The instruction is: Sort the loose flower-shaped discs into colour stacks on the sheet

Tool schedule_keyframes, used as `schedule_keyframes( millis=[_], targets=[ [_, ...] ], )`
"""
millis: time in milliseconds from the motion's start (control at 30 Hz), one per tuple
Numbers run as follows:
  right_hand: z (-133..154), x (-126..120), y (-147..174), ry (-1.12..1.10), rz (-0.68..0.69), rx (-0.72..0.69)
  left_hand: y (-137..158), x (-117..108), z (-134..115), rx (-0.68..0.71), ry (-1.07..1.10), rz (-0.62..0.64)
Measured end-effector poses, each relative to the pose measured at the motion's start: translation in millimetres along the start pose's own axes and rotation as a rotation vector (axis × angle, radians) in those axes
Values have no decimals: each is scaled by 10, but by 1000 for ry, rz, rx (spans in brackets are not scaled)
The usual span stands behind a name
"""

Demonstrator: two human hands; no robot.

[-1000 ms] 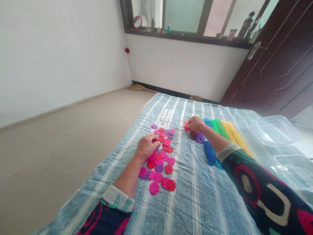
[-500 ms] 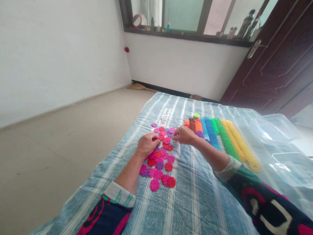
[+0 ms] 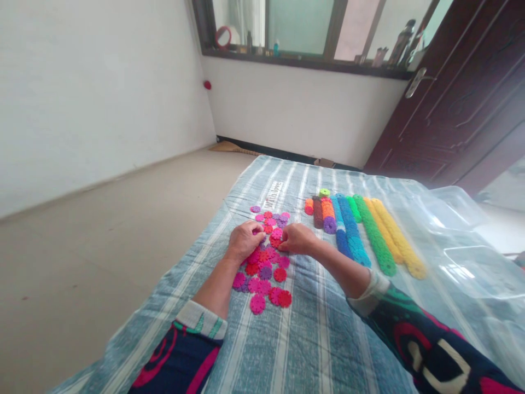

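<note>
A patch of pink, red and purple notched plastic discs (image 3: 264,287) lies loosely on the striped cloth, some overlapping. My left hand (image 3: 245,241) rests at the patch's left side, thumb and fingers pinched together. A bit of pink shows at its fingertips, but what it holds is mostly hidden. From the right, my right hand (image 3: 298,239) reaches in with closed fingertips at the edge of a red disc (image 3: 274,241). Both hands are close together, with a pink disc (image 3: 276,233) between them.
Rows of stacked discs in blue (image 3: 353,232), green (image 3: 375,235), yellow (image 3: 400,238) and brown (image 3: 317,212) lie right of my right hand. Clear plastic containers (image 3: 484,273) stand at the far right. The striped bed cloth (image 3: 340,328) ends at its left edge above the floor.
My right hand has moved left and nearer to me, from the patch's upper right edge to the red discs. My left hand stays nearly in place. The view has shifted slightly.
</note>
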State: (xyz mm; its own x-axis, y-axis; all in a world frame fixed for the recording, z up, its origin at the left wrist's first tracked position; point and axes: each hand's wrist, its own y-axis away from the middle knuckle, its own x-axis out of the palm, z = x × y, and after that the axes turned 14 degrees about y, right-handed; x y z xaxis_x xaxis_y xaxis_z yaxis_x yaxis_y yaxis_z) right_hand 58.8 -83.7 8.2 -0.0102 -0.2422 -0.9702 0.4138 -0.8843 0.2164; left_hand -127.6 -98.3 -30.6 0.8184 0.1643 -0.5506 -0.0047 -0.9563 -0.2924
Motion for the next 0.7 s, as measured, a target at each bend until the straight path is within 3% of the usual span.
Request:
schedule_keyframes(
  millis=[200, 333, 533, 700],
  targets=[
    [-118, -15, 4, -199, 87, 0, -11, 1, 39, 25, 8, -6],
    [-327, -140, 11, -247, 65, 46, -16, 1, 66, 24, 20, -11],
    [-817, -421, -191, -135, -98, 181, -11, -4, 52, 28, 12, -15],
    [-1072, -504, -432, 4, -164, 268, -3, -20, 40, 42, 6, -16]
  ],
)
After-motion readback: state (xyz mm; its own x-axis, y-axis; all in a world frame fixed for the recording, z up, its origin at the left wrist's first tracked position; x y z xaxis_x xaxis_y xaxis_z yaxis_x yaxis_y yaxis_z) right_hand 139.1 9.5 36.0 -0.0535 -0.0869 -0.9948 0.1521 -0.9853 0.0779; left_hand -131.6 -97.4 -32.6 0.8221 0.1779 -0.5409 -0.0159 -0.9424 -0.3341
